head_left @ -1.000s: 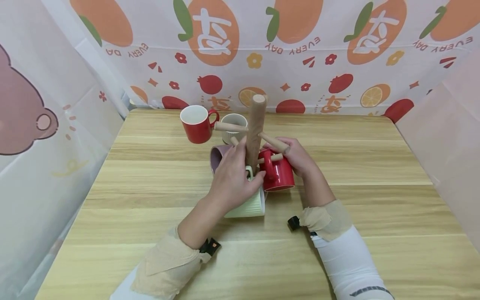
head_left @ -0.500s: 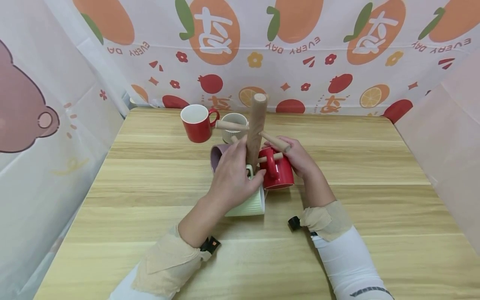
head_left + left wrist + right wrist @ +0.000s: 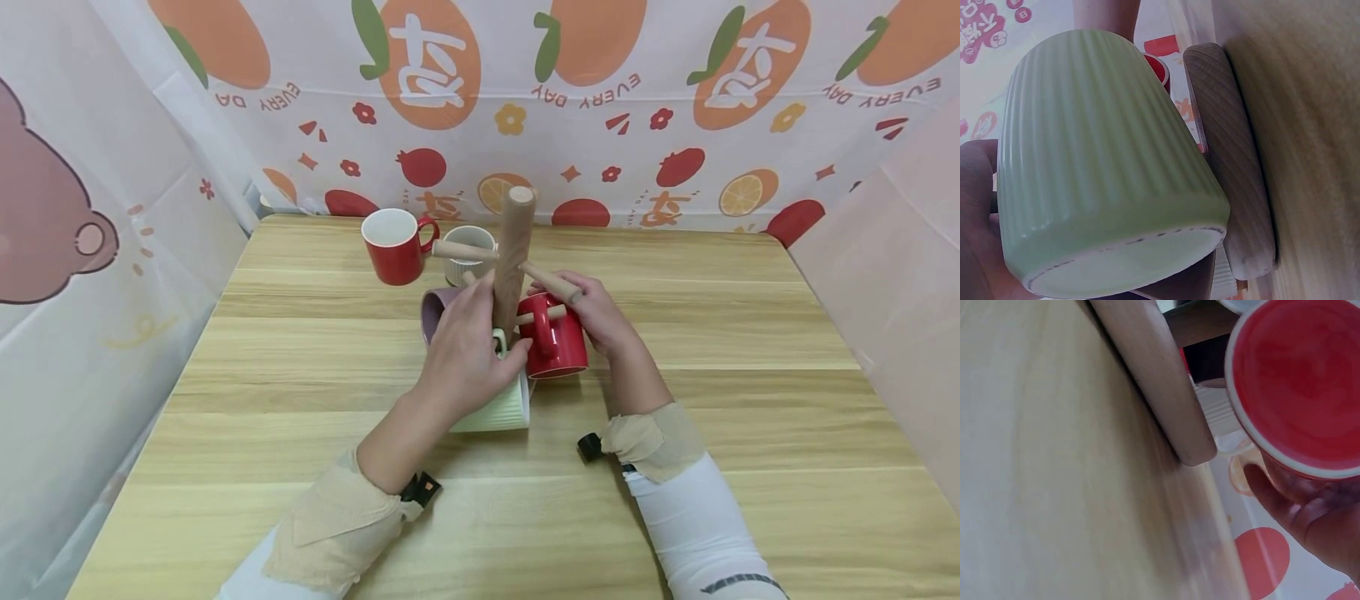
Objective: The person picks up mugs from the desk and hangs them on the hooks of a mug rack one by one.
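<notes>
My left hand [image 3: 467, 360] grips the upright post of a wooden mug tree [image 3: 513, 250] from the near left. A ribbed pale green mug [image 3: 498, 414] hangs sideways under that hand, and its ribbed side [image 3: 1104, 144] fills much of the left wrist view. On the right, my right hand [image 3: 600, 315] holds a red mug [image 3: 566, 348] by its far side, with the mug's handle around a peg [image 3: 553, 313]. The red mug's base [image 3: 1300, 381] faces the right wrist camera, above my fingers [image 3: 1288, 509]. A mauve mug [image 3: 432, 312] shows partly behind my left hand.
Another red mug [image 3: 396, 257], white inside, stands upright at the back left of the wooden table [image 3: 712, 483]. Beside it is a ribbed off-white cup [image 3: 467, 271], partly behind a peg. A fruit-print cloth [image 3: 570, 133] hangs along the back edge.
The red mug in my right hand has shifted very slightly up and away. My left hand stays on the post.
</notes>
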The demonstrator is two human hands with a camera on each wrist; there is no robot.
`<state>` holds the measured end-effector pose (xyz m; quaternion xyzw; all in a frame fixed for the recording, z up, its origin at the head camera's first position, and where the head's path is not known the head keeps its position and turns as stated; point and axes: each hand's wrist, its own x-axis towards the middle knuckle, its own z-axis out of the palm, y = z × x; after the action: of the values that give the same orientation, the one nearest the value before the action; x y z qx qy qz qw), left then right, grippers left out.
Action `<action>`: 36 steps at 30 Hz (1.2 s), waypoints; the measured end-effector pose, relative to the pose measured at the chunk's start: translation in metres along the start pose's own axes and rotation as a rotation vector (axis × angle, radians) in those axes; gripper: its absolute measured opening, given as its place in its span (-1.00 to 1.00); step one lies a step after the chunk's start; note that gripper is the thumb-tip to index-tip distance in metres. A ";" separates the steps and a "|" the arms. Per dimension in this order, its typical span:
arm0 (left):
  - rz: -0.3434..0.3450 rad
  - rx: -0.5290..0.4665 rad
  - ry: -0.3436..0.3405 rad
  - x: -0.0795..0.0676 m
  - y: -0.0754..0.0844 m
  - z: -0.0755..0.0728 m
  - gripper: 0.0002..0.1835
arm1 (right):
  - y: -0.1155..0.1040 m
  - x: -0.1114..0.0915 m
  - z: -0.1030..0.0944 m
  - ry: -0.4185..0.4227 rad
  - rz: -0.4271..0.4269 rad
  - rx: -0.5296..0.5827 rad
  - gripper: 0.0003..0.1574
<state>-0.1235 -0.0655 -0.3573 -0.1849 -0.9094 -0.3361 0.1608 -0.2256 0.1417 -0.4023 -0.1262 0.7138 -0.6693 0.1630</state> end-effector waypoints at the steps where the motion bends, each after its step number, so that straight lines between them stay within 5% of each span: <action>1: 0.001 0.001 0.001 0.000 0.000 0.000 -0.17 | -0.001 0.000 -0.001 0.020 -0.019 -0.021 -0.49; 10: 0.015 0.010 0.016 0.002 -0.003 -0.003 -0.23 | -0.048 -0.023 0.010 0.237 -0.435 -0.134 -0.58; 17: 0.034 0.023 0.019 0.001 -0.004 -0.006 -0.23 | -0.084 -0.047 0.042 0.047 -0.673 -0.093 -0.14; 20: 0.061 0.026 0.034 0.001 -0.004 -0.007 -0.21 | -0.090 -0.051 0.056 -0.019 -0.669 -0.083 -0.05; 25: 0.108 0.020 0.067 0.003 -0.007 -0.008 -0.19 | -0.094 -0.044 0.081 -0.020 -0.620 0.091 -0.12; 33: 0.007 0.058 0.020 0.005 -0.002 -0.007 -0.17 | -0.100 -0.034 0.108 0.144 -0.521 0.181 -0.58; 36: -0.026 0.061 -0.017 0.003 0.001 -0.009 -0.08 | -0.100 -0.029 0.112 0.230 -0.511 0.137 -0.48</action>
<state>-0.1246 -0.0701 -0.3492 -0.1709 -0.9228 -0.3088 0.1544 -0.1573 0.0433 -0.3064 -0.2139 0.6258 -0.7453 -0.0844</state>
